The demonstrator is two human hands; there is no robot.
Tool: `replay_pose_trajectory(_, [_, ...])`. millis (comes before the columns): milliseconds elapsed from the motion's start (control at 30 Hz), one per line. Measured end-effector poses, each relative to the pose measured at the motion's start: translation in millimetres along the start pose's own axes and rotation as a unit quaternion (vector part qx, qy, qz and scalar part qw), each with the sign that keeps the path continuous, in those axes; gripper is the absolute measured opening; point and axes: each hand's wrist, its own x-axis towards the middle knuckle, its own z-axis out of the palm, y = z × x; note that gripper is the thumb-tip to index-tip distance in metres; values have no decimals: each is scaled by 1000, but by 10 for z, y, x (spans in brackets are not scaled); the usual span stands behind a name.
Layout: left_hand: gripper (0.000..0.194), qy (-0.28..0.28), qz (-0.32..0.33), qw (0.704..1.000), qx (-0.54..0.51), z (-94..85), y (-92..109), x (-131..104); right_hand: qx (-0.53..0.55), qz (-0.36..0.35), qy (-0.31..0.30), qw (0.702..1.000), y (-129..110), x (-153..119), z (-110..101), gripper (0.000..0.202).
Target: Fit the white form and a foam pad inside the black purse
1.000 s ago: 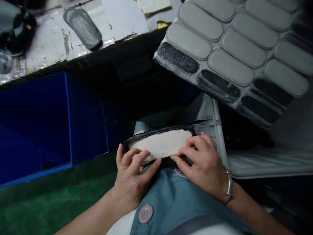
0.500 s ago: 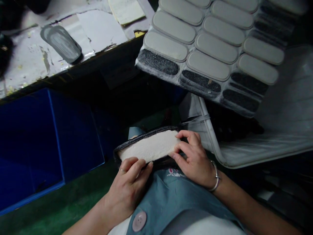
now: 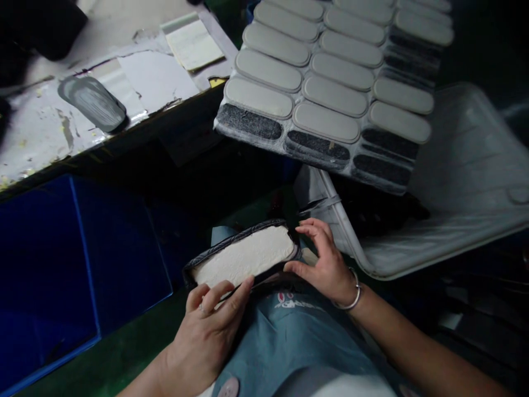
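Observation:
In front of my apron lies a dark quilted piece (image 3: pixel 231 238) with a long, white, rounded face (image 3: pixel 246 256) turned up; it looks like an upturned shoe, though its lower part is hidden. My left hand (image 3: pixel 212 320) grips its near edge, fingertips pressed along the rim and a ring on one finger. Beside the right end is my right hand (image 3: pixel 322 259), fingers and thumb spread apart and curved around that end. Its thumb is close to the near rim; whether it touches, I cannot tell.
A tilted board of grey oval pads (image 3: pixel 330 118) hangs over a white plastic crate (image 3: pixel 413 264) at right. Blue bins (image 3: pixel 119 259) stand at left. On the worn table (image 3: pixel 33 149) lie a grey sole-shaped piece (image 3: pixel 93 105) and a paper pad (image 3: pixel 192 44).
My right hand has loosened from the right end of the quilted piece, its fingers spreading. The left hand stays on the near edge. The view has shifted slightly.

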Motion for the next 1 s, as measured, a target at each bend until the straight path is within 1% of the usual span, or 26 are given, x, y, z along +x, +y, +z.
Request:
replay_pose_trajectory(100, [56, 2, 22, 1000, 3, 6, -4, 7, 73, 26, -44, 996, 94, -38, -26, 84])
replay_pose_trajectory(167, [56, -3, 25, 1000, -10, 18, -12, 2, 60, 26, -64, 996, 102, -29, -25, 90])
replay_pose_trajectory(233, [58, -11, 16, 999, -28, 32, -19, -9, 24, 22, -79, 996, 76, 1, -15, 87])
replay_pose_trajectory(333, [61, -28, 8, 998, -50, 55, -33, -29, -27, 27, -93, 995, 8, 53, 2, 76])
replay_pose_trajectory(500, [62, -24, 8, 998, -63, 78, -61, -29, -45, 45, -95, 993, -63, 84, 27, 69])
replay_pose_trajectory(667, [53, -35, 26, 998, -35, 65, -47, -14, -37, 56, -74, 995, -33, 28, 49, 63])
replay_pose_trajectory(767, [46, -22, 26, 999, -5, 78, -23, -22, -52, 61, -64, 995, -41, -37, 91, 61])
replay_pose_trajectory(833, [43, 1, 23, 999, 24, 107, -10, -28, -64, 63, -58, 994, -79, -72, 137, 72])
replay_pose_trajectory(933, [40, 34, 21, 997, 64, 163, 6, -23, -73, 66, -41, 994, -149, -86, 210, 98])
replay_pose_trajectory(967, [39, 45, 18, 996, 72, 180, 15, -16, -71, 66, -34, 995, -162, -79, 227, 101])
replay_pose_trajectory(1000, [38, 54, 16, 996, 76, 195, 25, -9, -66, 65, -28, 995, -166, -68, 237, 99])
